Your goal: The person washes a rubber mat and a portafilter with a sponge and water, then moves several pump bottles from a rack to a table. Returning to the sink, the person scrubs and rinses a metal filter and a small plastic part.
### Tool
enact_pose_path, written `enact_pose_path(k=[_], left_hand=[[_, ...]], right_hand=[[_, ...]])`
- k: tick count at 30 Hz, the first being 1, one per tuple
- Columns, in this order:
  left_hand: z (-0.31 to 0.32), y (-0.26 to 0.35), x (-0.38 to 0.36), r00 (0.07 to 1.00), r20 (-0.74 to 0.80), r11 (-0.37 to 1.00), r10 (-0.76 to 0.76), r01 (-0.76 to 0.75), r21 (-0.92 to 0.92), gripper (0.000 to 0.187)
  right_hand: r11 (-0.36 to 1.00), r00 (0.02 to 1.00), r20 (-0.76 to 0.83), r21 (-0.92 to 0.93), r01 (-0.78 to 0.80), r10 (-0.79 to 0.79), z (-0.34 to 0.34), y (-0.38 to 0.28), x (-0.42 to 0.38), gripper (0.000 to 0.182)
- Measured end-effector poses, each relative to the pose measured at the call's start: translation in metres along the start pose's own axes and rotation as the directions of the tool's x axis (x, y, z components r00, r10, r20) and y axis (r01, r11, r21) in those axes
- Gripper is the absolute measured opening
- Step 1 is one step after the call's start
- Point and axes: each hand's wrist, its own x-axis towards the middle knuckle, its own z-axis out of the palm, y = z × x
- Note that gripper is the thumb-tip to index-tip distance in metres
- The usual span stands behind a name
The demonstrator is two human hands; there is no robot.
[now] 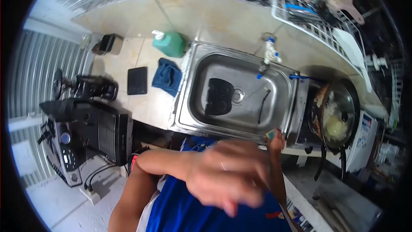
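Two hands show: the left hand [227, 174], blurred with fingers loosely spread, hides the counter edge, while the right hand [277, 140] pinches a sponge [271, 134] beside the sink [193, 107].

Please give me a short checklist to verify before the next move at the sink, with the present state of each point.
1. Right hand at the sink's front rim, touching a small sponge: ok.
2. Grip on the sponge firm: cannot tell, the hand covers most of it.
3. Left hand free of objects: cannot tell, it is blurred and close to the camera.
4. Sink basin free for work: not ok, a black flat item and a thin dark utensil lie inside.
5. Faucet running: cannot tell, no stream is visible.
6. Frying pan with food stands apart from the hands, right of the sink: ok.
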Motion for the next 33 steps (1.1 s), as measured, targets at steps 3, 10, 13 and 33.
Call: enact_pose_path(k=[3, 10, 13, 33], left_hand=[[0.028, 0.006, 0.041, 0.919, -0.165, 0.932, 0.358, -0.343, 0.112, 0.033], [0.047, -0.005, 0.063, 0.756, -0.336, 0.817, 0.562, -0.57, 0.083, 0.046], [0.044, 0.0, 0.062, 0.817, -0.33, 0.865, 0.473, -0.502, -0.001, 0.044], [-0.263, -0.103, -0.302, 0.518, -0.764, -0.478, -0.384, 0.596, 0.645, 0.059]], right_hand=[[0.994, 0.999, 0.015, 0.098, 0.048, -0.05, -0.002, 0.001, 0.01, 0.05], [0.893, 0.963, -0.177, 0.368, 0.257, -0.204, -0.021, -0.045, 0.032, 0.046], [0.832, 0.974, -0.158, 0.508, 0.223, -0.164, -0.024, -0.057, 0.039, 0.045], [0.14, 0.861, 0.21, 0.977, -0.163, -0.463, -0.03, -0.211, 0.096, 0.032]])
